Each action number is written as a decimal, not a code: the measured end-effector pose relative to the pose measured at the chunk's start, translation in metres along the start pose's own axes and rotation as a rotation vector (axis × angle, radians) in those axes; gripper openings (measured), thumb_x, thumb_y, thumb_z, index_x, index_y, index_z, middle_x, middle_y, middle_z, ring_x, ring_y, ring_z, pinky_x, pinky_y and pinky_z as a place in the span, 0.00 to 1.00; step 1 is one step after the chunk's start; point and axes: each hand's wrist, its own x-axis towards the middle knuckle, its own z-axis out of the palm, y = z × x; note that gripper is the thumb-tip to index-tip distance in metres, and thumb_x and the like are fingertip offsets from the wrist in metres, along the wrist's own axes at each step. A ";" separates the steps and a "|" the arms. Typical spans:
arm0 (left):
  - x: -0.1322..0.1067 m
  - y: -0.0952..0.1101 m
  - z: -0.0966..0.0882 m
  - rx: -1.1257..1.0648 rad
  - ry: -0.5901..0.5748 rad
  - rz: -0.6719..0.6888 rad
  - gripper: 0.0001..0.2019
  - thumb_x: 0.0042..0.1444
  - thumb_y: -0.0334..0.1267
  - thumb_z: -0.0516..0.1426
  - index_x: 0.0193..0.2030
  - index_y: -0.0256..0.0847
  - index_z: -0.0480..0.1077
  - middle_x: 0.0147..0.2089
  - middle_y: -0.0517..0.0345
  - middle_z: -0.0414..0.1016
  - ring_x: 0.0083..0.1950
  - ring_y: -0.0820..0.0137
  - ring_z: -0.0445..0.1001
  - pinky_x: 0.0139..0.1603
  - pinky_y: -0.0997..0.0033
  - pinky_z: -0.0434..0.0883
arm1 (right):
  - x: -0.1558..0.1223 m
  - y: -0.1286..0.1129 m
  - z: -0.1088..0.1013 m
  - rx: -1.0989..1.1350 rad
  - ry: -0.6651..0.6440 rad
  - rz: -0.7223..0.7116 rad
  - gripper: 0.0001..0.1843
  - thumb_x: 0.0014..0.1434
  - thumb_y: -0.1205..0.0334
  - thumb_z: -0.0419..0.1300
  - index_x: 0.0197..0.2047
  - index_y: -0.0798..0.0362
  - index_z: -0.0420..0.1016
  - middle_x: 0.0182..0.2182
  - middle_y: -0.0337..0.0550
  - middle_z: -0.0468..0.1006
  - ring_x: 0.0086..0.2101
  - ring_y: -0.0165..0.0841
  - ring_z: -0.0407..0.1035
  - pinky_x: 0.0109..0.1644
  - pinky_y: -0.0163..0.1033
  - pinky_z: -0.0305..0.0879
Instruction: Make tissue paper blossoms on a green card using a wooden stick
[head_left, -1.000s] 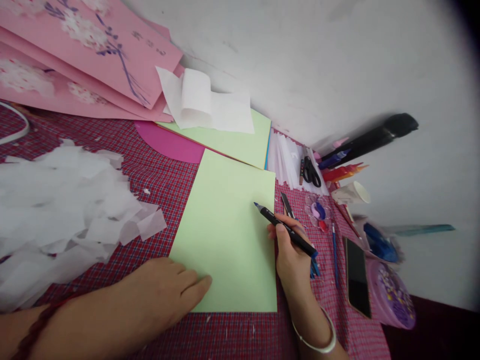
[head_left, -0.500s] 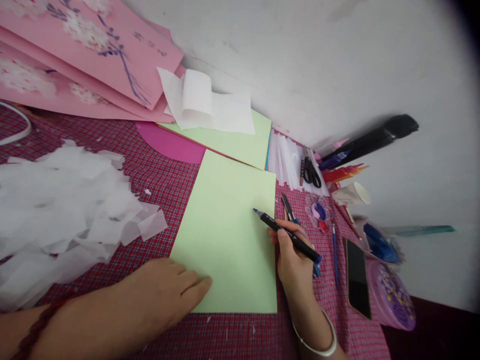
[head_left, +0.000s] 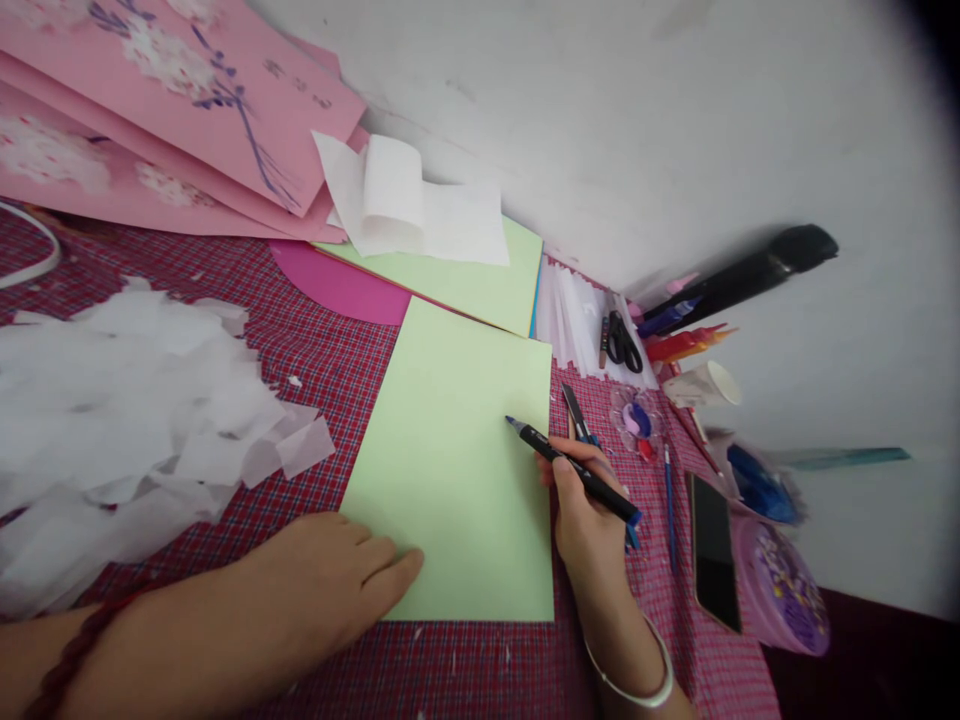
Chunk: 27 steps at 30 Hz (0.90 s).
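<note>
The right hand [head_left: 589,510] grips a black pen [head_left: 541,443], its dark blue tip pointing far left over the right part of a pale green sheet [head_left: 450,450]; whether the tip touches the paper I cannot tell. Small pale marks run along the barrel, too tiny to read. The left hand [head_left: 337,565] holds nothing, lying palm down with its fingers on the sheet's near left edge.

Compared with a second ago, the pen and right hand sit slightly nearer; the left hand and sheet have stayed put.

Just right of the sheet is a knife [head_left: 573,408], partly behind the right hand. Farther right come a palette [head_left: 637,420] with purple, blue and red paint, a blue brush [head_left: 670,510] and a phone [head_left: 714,550] with a dark screen. Scissors [head_left: 624,345] lie on white strips [head_left: 574,310] at the far right.

Left of the sheet, white scraps [head_left: 150,400] are heaped on the checked cloth [head_left: 360,375]. At the far left, pink cards [head_left: 292,130] bear flowers; the top one has a short line of dark handwriting, illegible here.
</note>
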 end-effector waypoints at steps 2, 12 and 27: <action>0.000 -0.001 0.001 0.003 -0.006 -0.003 0.29 0.57 0.17 0.49 0.62 0.44 0.66 0.52 0.48 0.77 0.49 0.65 0.78 0.49 0.65 0.75 | 0.000 0.000 0.000 0.009 0.015 0.009 0.11 0.57 0.55 0.60 0.39 0.52 0.77 0.30 0.41 0.78 0.29 0.34 0.70 0.36 0.41 0.67; 0.000 -0.001 0.000 0.032 0.042 0.025 0.27 0.57 0.17 0.50 0.59 0.43 0.68 0.49 0.50 0.79 0.46 0.66 0.78 0.46 0.68 0.74 | -0.004 -0.006 0.000 0.030 0.023 -0.017 0.09 0.57 0.57 0.60 0.39 0.52 0.77 0.29 0.40 0.76 0.28 0.32 0.70 0.34 0.40 0.67; -0.001 -0.008 0.021 0.080 0.424 0.144 0.15 0.56 0.22 0.53 0.48 0.40 0.69 0.34 0.57 0.76 0.31 0.70 0.73 0.31 0.71 0.64 | -0.042 -0.033 0.007 0.161 -0.410 -0.303 0.10 0.59 0.68 0.58 0.43 0.48 0.75 0.28 0.39 0.74 0.27 0.30 0.71 0.28 0.35 0.68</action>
